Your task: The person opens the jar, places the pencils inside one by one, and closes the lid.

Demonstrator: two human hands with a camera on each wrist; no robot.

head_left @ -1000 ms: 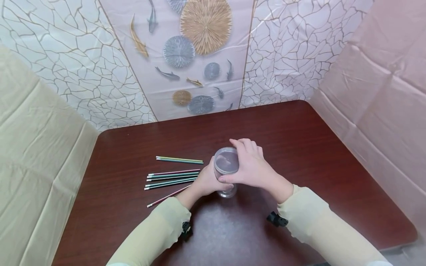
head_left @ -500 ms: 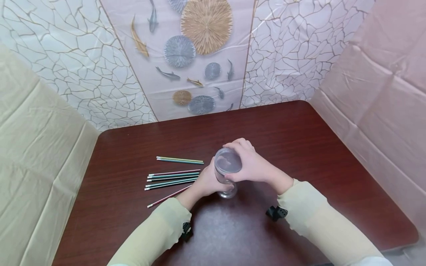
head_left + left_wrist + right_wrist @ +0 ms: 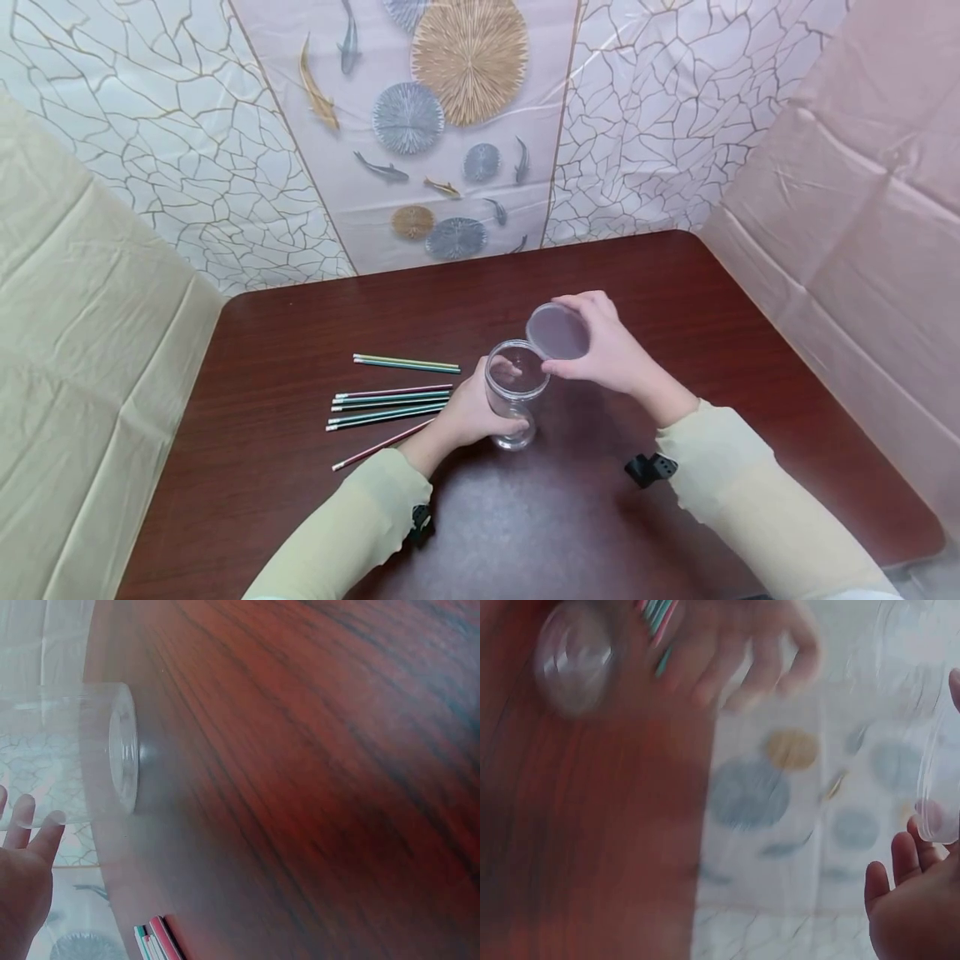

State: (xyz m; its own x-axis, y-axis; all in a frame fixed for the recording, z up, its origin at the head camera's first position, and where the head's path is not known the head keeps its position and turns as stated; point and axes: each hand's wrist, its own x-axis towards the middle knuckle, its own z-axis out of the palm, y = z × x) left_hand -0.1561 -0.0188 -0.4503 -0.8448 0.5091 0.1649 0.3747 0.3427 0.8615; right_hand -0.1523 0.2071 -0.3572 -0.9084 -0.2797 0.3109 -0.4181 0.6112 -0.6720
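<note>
A clear, see-through jar (image 3: 513, 402) stands upright on the table, uncovered at the top. My left hand (image 3: 480, 407) grips its side, with the thumb across the front; in the left wrist view the fingers of that hand (image 3: 26, 881) touch the wall of the jar (image 3: 124, 754). Up and to the right of the jar's mouth, my right hand (image 3: 611, 346) holds a round translucent lid (image 3: 558, 332) by its edge, tilted. In the right wrist view the lid (image 3: 939, 780) shows partly at the right edge, with the right hand (image 3: 919, 900) under it.
Several pencils with white ends lie left of the jar: a pair at the back (image 3: 405, 362), a middle group (image 3: 390, 407) and a single red pencil (image 3: 378, 447) in front, partly behind the left arm. A patterned sheet (image 3: 442, 167) hangs behind the dark red table (image 3: 720, 400).
My right hand has lifted the lid off the jar and moved it up and to the right. The left hand keeps its hold on the jar, and the pencils have not moved.
</note>
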